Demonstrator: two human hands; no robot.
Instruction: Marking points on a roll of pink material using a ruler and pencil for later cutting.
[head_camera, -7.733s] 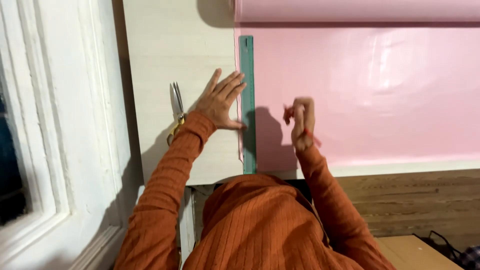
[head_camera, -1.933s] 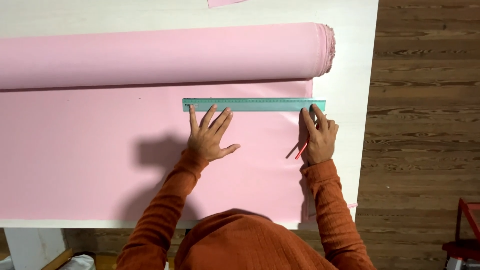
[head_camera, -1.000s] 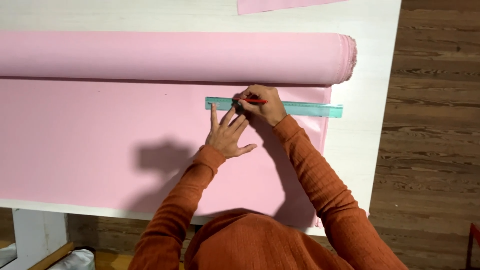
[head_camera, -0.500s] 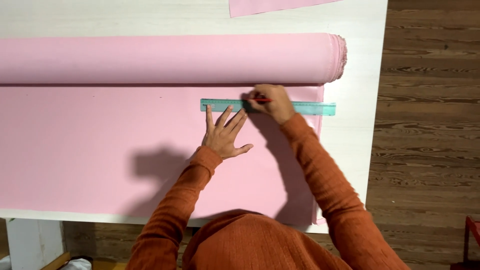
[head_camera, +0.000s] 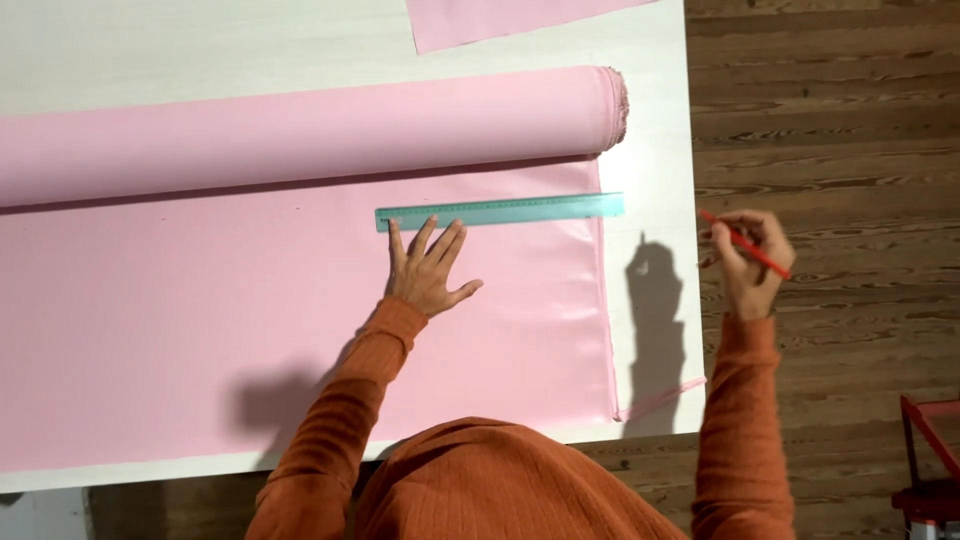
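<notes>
A: In the head view, what is the left hand (head_camera: 428, 272) doing?

B: It lies flat on the pink fabric (head_camera: 250, 320), with the fingers (head_camera: 432, 238) spread open and gripping nothing. The fingertips touch the near edge of the teal ruler (head_camera: 500, 211). I think the hand presses there so that the ruler and the cloth do not slide.

A: And where does the ruler lie?

B: Across the unrolled fabric, just in front of the fabric roll (head_camera: 300, 130) and parallel to it. Its right end reaches a little past the side edge of the cloth, onto the white tabletop (head_camera: 655, 180).

A: The right hand (head_camera: 748, 262)?

B: It is off the tabletop, raised over the wooden floor (head_camera: 830, 130), well apart from the ruler. Its fingers are closed around a red pencil (head_camera: 745, 243), which points up and to the left.

A: Anything else around?

B: A separate pink piece (head_camera: 500, 15) lies at the far edge of the tabletop. Both arms wear orange ribbed sleeves (head_camera: 340, 420). At the lower right corner stands something red (head_camera: 930, 460), only partly visible, so I cannot tell what it is
</notes>
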